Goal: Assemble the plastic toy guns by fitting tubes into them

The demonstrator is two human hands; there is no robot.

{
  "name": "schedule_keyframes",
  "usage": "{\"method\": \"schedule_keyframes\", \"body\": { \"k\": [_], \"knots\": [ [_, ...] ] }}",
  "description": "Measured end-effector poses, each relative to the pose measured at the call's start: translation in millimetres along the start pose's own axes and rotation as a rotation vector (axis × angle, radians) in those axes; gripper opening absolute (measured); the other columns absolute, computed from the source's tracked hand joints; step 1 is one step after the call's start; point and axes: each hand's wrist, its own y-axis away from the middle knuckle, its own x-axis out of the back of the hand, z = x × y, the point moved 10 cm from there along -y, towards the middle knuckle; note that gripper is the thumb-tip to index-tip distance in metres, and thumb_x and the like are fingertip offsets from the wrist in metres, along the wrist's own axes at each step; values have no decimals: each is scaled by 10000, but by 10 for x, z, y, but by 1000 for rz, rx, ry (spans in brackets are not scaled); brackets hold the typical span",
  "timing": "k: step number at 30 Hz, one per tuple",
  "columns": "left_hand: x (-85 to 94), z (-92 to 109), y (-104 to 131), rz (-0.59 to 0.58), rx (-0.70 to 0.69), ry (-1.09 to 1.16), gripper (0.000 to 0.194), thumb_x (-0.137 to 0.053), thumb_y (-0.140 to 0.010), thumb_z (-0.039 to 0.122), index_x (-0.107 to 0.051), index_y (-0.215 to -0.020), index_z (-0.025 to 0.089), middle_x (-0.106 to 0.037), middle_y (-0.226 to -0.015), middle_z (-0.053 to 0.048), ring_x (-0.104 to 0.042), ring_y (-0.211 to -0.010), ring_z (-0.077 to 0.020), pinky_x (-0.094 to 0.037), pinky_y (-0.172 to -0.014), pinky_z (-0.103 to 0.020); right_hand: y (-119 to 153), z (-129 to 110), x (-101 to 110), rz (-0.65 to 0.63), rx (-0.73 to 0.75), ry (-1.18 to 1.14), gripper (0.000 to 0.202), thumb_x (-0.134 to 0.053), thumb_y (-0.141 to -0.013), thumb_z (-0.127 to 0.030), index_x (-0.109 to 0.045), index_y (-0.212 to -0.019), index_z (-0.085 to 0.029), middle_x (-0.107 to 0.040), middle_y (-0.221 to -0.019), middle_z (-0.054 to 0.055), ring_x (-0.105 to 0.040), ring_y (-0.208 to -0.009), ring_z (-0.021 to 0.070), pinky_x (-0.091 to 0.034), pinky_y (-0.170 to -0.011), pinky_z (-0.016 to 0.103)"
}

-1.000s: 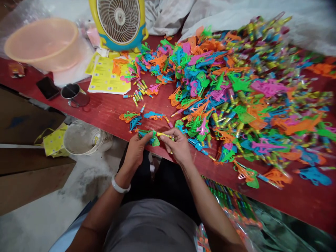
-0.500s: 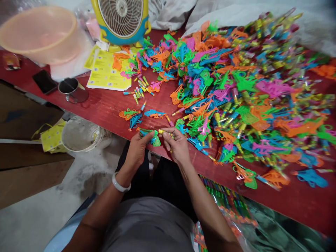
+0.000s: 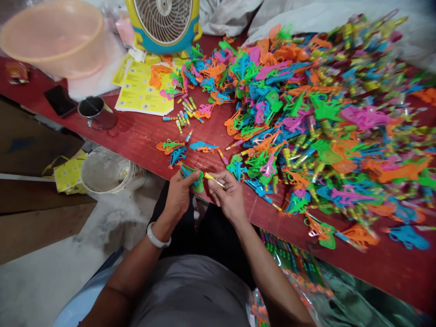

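Observation:
My left hand [image 3: 180,188] is closed on a small bundle of green and blue plastic toy pieces [image 3: 198,183], pinched under the thumb at the table's front edge. Just to the right, my right hand [image 3: 227,190] grips a slim tube with a yellow end [image 3: 211,177], which points toward the bundle with a small gap between. On the table beyond my hands lie an orange, green and blue toy bundle [image 3: 177,155] and a blue and orange one [image 3: 203,146] with a banded tube attached.
A large heap of colourful plastic toys [image 3: 272,95] covers the table's right side. Short banded tubes [image 3: 184,119] lie near yellow printed sheets [image 3: 145,93]. A fan [image 3: 165,22], metal mug [image 3: 97,113], phone [image 3: 60,101] and plastic basin [image 3: 54,41] stand behind; a bucket [image 3: 105,170] is on the floor.
The tube's yellow end has drawn slightly away from the bundle and tilted downward to the right in my right hand. My left hand keeps its hold. The whole view has shifted a little.

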Motion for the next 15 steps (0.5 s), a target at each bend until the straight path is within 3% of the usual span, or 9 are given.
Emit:
{"method": "schedule_keyframes", "body": {
  "k": [3,7,13,15],
  "knots": [
    [-89,68,-15,-67,21,-86,299,-889,-610,330,-691,-781,186,-697,-742,26,-612,-644,-119,-494,-695,-279,-24,-136,43,-25,48,151,342,-756,-813,-538,-650,-882,-221,-575,-623,-48,-442,-456,80,-333,-421,207],
    [-192,103,-25,-115,55,-90,334,-900,-594,356,-693,-800,194,-701,-744,26,-645,-667,-138,-514,-713,-292,-21,-406,137,58,281,338,255,-749,-823,-489,-714,-852,-239,-662,-760,5,-595,-694,153,-499,-651,283],
    [-91,7,17,-72,46,-42,300,-891,-593,318,-660,-734,190,-664,-692,39,-592,-596,-102,-490,-649,-258,139,-298,-14,21,385,429,145,-673,-898,-388,-716,-863,-254,-720,-816,31,-663,-774,200,-547,-738,349],
    [-126,-22,-10,-128,72,-92,323,-891,-613,372,-662,-743,185,-655,-691,27,-587,-609,-113,-487,-658,-265,150,-353,-13,11,414,505,137,-656,-919,-370,-710,-881,-250,-720,-809,26,-656,-737,185,-540,-706,331]
  ]
}}
